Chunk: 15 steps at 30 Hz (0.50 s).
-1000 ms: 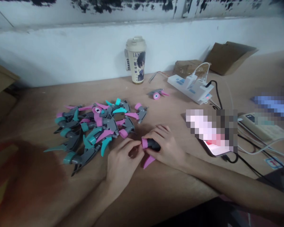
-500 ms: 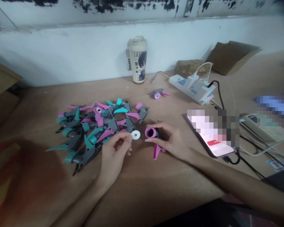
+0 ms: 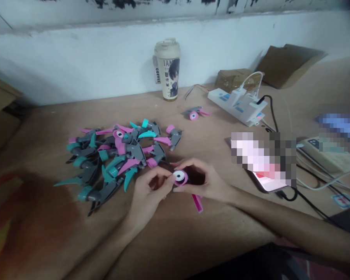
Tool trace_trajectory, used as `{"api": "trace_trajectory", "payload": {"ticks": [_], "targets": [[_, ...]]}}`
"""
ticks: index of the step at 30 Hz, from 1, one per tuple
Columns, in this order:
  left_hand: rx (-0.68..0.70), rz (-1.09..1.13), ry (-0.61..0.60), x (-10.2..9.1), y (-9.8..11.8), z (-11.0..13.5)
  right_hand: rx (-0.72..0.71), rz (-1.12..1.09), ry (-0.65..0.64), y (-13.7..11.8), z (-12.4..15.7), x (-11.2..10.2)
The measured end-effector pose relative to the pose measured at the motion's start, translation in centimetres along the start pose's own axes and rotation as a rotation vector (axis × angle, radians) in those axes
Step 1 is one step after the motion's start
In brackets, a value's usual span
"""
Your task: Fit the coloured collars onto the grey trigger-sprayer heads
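My right hand is wrapped round a spray-trigger head with a pink collar and a pink lever that hangs down toward the table. A small white ring washer sits in the mouth of the pink collar. My left hand is beside it, its fingertips pinched at the washer and the collar's rim. Just left of both hands lies a pile of several grey trigger heads with pink or teal collars and levers.
A single trigger head lies apart behind. A printed coffee cup stands at the wall. A white power strip with plugs and cables, a phone, cardboard pieces and a device fill the right side.
My left hand first drew back with the white washer between its fingers, then brought it to the pink collar. The washer now sits in the collar's mouth. My right hand turned the trigger head.
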State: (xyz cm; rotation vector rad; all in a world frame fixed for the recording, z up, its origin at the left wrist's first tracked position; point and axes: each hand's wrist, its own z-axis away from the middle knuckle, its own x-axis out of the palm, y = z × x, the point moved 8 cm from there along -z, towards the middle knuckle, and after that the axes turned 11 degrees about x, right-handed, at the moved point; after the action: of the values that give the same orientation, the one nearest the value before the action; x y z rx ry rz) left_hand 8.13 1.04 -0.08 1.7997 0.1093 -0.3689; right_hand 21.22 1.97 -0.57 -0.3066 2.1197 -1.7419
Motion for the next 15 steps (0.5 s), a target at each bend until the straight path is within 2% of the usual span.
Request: {"api": "trace_trajectory", "payload": {"ticks": [5,10,15], "targets": [[0.036,-0.026,0.042,0.0,0.0,0.3,-0.038,0.022,0.005,-0.2,0.1,0.0],[0.038,0.029,-0.007,0.5,-0.1,0.4,-0.108,0.109,0.031,-1.2,0.3,0.0],[0.060,0.036,0.088,0.1,-0.3,0.4,-0.156,0.138,0.056,-1.8,0.4,-0.1]]}}
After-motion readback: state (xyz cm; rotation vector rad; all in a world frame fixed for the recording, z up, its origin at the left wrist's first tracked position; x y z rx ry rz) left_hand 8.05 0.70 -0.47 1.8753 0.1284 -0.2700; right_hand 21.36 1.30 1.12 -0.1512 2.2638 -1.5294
